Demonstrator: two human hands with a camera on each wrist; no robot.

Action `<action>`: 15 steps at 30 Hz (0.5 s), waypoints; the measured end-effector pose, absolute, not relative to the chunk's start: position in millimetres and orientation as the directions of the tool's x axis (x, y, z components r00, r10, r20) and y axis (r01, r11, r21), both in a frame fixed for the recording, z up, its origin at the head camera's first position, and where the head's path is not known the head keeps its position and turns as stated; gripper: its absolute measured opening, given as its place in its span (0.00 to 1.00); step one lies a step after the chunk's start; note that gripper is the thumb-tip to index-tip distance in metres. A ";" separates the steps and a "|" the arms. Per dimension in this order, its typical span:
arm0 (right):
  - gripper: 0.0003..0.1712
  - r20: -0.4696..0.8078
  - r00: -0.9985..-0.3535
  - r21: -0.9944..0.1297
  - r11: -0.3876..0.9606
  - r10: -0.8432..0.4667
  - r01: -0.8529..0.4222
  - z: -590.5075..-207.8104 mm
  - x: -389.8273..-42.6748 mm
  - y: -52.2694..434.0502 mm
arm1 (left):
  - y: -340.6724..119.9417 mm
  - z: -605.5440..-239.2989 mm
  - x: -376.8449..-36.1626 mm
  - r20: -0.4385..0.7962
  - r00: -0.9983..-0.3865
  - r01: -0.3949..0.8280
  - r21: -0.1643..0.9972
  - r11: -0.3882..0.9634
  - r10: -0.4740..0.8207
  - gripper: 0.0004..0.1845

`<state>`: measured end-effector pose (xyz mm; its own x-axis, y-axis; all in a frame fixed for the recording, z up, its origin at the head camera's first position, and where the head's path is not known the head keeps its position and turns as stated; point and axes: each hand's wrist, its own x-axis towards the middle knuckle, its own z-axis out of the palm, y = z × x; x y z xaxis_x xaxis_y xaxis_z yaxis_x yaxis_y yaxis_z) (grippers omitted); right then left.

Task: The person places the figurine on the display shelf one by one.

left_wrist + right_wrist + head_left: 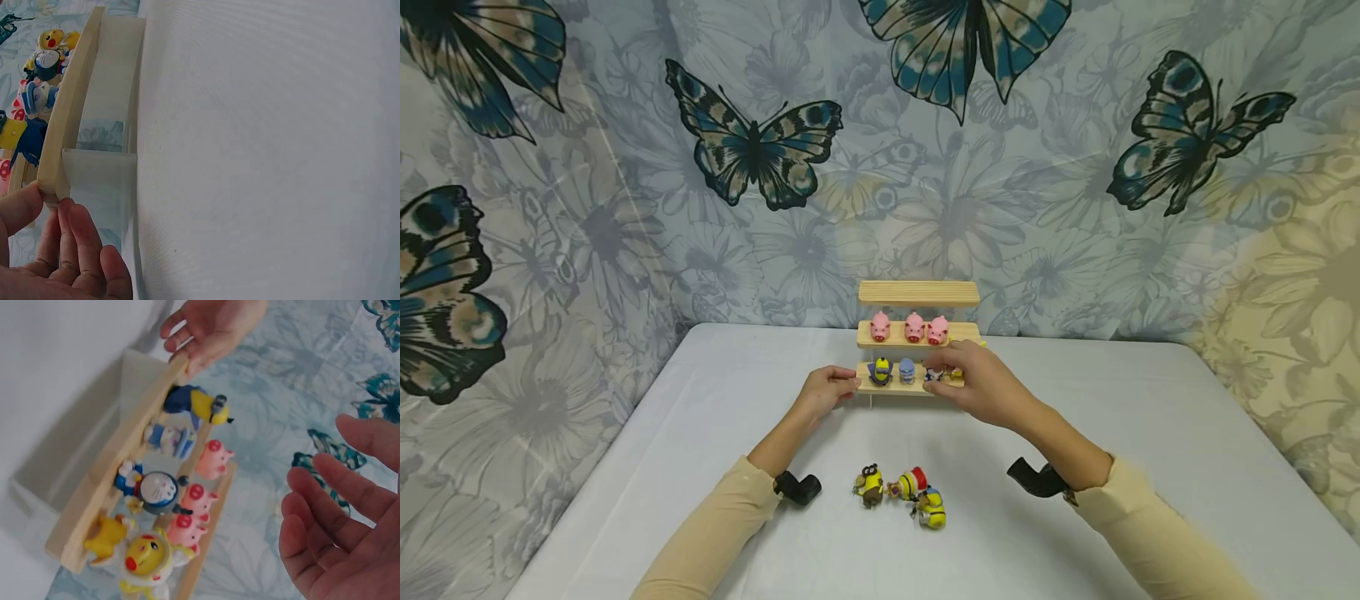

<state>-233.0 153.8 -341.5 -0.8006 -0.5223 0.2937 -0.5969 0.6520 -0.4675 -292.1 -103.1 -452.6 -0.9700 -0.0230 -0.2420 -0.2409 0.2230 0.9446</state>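
A tiered wooden display shelf (919,292) with clear supports stands at the back of the table. My left hand (827,392) pinches the left end of its lowest board (72,106), thumb on one side and fingers on the other. My right hand (988,383) is at the right end of that board; in the right wrist view its loosely bent fingers hold nothing and are apart from the figures. On the board stand a blue-and-yellow minion figure (881,372), a pale blue figure (907,371), a blue-and-white cat figure (159,489) and yellow figures (147,555), partly hidden by my right hand in the head view.
Three pink pig figures (914,328) stand on the middle board. Three minion figures lie on the white tablecloth (700,533) nearer me: a brown-and-yellow one (871,487), a red-and-white-topped one (910,483), a yellow-and-blue one (932,510). Butterfly-patterned cloth (940,217) hangs behind.
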 end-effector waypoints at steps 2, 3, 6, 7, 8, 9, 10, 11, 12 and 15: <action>0.12 0.297 -0.801 -0.472 0.649 -0.521 -0.597 -344.1 -229.6 152.7 | -103.0 -452.7 -291.6 -0.243 -0.970 -0.242 0.945 0.222 -0.023 0.14; 0.12 0.300 -0.800 -0.479 0.643 -0.520 -0.598 -345.8 -228.0 152.4 | -103.2 -452.8 -291.7 -0.244 -0.969 -0.243 0.945 0.220 -0.023 0.14; 0.11 0.303 -0.795 -0.490 0.629 -0.526 -0.603 -352.3 -223.5 151.2 | -103.2 -453.0 -291.6 -0.245 -0.969 -0.243 0.945 0.219 -0.022 0.14; 0.11 0.300 -0.794 -0.494 0.626 -0.529 -0.604 -354.6 -222.1 150.4 | -103.2 -453.0 -291.6 -0.246 -0.969 -0.244 0.945 0.219 -0.021 0.14; 0.11 0.298 -0.791 -0.498 0.620 -0.534 -0.606 -357.0 -220.9 149.8 | -103.2 -453.1 -291.6 -0.247 -0.969 -0.245 0.944 0.219 -0.021 0.14; 0.11 0.294 -0.790 -0.499 0.618 -0.539 -0.607 -359.5 -219.8 149.1 | -103.3 -453.0 -291.7 -0.247 -0.969 -0.245 0.945 0.218 -0.020 0.14; 0.10 0.288 -0.790 -0.496 0.621 -0.542 -0.607 -361.5 -218.6 148.2 | -103.3 -453.1 -291.6 -0.247 -0.969 -0.245 0.945 0.219 -0.019 0.14; 0.10 0.283 -0.788 -0.497 0.619 -0.546 -0.608 -363.5 -217.4 147.3 | -103.3 -453.1 -291.6 -0.246 -0.969 -0.244 0.945 0.220 -0.018 0.14; 0.10 0.279 -0.788 -0.499 0.618 -0.550 -0.608 -365.3 -216.4 146.3 | -103.5 -453.2 -291.7 -0.246 -0.969 -0.244 0.944 0.221 -0.016 0.14; 0.11 0.265 -0.782 -0.487 0.622 -0.564 -0.613 -370.7 -212.8 143.5 | -103.9 -453.3 -291.8 -0.247 -0.969 -0.244 0.945 0.217 -0.014 0.14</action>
